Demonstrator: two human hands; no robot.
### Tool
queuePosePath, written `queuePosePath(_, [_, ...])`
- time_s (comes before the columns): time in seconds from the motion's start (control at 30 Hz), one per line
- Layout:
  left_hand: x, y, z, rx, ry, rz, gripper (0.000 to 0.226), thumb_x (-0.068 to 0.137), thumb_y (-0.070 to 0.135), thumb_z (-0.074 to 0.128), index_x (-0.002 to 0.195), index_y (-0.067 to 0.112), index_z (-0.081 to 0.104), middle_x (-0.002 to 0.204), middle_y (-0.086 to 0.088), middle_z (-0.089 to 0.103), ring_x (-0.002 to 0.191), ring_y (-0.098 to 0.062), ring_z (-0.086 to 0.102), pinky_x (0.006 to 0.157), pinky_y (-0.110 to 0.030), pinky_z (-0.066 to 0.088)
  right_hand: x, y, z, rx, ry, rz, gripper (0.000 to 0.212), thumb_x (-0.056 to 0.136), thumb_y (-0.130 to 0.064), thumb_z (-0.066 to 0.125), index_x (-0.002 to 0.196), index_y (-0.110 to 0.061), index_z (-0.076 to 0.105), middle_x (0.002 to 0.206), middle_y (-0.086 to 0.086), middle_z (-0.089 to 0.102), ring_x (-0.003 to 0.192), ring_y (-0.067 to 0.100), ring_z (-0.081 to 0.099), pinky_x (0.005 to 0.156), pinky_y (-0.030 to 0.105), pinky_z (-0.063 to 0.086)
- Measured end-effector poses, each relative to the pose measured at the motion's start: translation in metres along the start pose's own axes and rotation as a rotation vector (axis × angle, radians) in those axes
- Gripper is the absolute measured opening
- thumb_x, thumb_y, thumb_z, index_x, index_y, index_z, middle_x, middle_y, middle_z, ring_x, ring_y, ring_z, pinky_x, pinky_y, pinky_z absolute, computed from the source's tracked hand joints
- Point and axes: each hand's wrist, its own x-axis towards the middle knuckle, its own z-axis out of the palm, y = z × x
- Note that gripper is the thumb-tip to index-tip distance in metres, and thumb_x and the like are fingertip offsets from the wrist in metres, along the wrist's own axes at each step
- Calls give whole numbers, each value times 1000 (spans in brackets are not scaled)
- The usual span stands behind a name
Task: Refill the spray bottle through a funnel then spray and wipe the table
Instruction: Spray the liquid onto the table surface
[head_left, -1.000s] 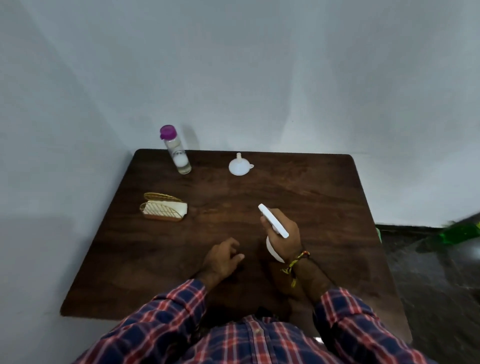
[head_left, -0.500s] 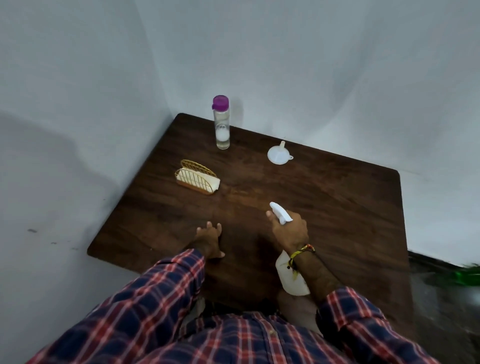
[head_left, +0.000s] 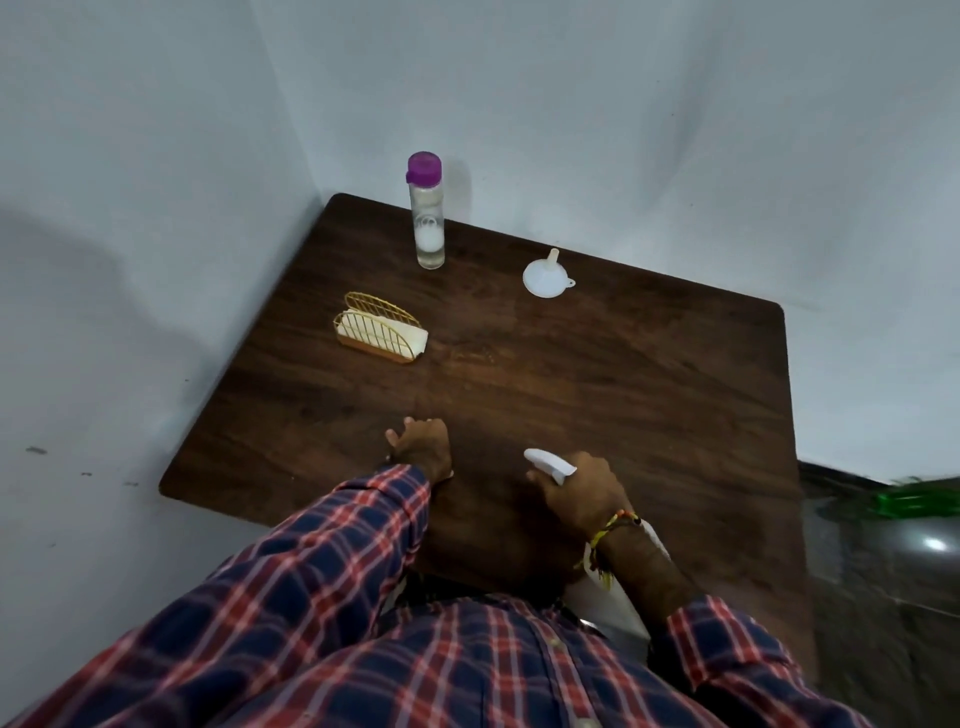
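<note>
My right hand (head_left: 582, 496) grips the neck of a white spray bottle (head_left: 550, 463) over the near part of the dark wooden table (head_left: 597, 395); its nozzle points left and its body is largely hidden under my wrist. My left hand (head_left: 422, 446) rests on the table to the left with fingers loosely curled, holding nothing. A white funnel (head_left: 546, 277) lies mouth-down near the far edge. A clear bottle with a purple cap (head_left: 427, 212) stands upright at the far left corner, holding some liquid.
A gold wire holder with white napkins (head_left: 380, 328) sits on the left side of the table. Pale walls close in on the far and left sides. A dark floor and a green object (head_left: 917, 501) lie to the right.
The view has swung to the left, so the table looks turned. My right hand drew the spray bottle nearer to my body and lower. My left hand slid forward and flattened on the table.
</note>
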Motion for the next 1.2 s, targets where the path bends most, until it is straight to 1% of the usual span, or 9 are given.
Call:
queuePosePath(0.13, [2,7,-3,1,-64,-15,65,86,29,68,141,10,38,156,-16,25,146,-37,13,117,-58,14,11,12,-24,96,150,1,47,76,-60,67,110,-29,67,101,0,70,98,24,66,80,31,51])
queuePosePath(0.27, [7,19,10,-8,-108,-110,75,87,33,64,149,14,26,161,-15,4,146,-43,2,113,-63,19,24,17,-57,301,320,109,45,79,-56,68,91,-13,71,84,6,69,89,29,68,71,28,48])
queuePosePath(0.47, [-13,49,32,-88,99,-86,75,96,21,52,153,5,5,161,-15,1,147,-38,7,114,-52,27,33,27,-80,384,392,125,49,75,-52,74,110,-17,69,103,9,72,98,32,67,85,42,55])
queuePosePath(0.63, [-10,49,24,119,19,67,59,94,23,55,145,5,32,159,-19,11,147,-39,6,119,-50,15,21,42,-74,498,518,148,42,75,-45,78,95,-8,73,91,13,73,85,33,69,78,45,58])
queuePosePath(0.7, [-4,47,23,156,27,91,59,91,26,60,142,7,37,157,-18,19,147,-37,11,118,-50,17,17,45,-66,403,460,117,41,76,-48,75,99,-14,74,93,10,72,89,30,69,80,40,57])
queuePosePath(0.83, [-5,47,18,146,4,95,59,88,19,60,141,6,37,156,-18,22,146,-37,14,118,-50,19,14,42,-45,124,59,-13,49,76,-57,70,122,-50,59,109,0,66,102,21,64,90,34,54])
queuePosePath(0.97, [-12,45,11,143,15,99,61,90,12,57,145,4,30,157,-19,18,145,-37,16,118,-46,21,4,28,-16,119,96,-25,54,70,-73,60,104,-32,70,83,-11,56,87,16,66,73,27,51])
queuePosePath(1.07, [-15,45,10,168,23,109,63,92,10,55,147,2,26,158,-20,15,146,-37,16,118,-45,21,2,20,-10,-21,-31,-52,54,74,-65,64,107,-22,65,93,-5,57,95,20,64,79,31,52])
queuePosePath(1.2, [-10,46,15,157,12,102,65,91,13,54,148,3,24,158,-20,14,147,-37,12,119,-47,19,9,27,-25,-82,-69,-83,45,81,-60,64,123,-45,59,112,-2,58,108,20,58,90,32,48])
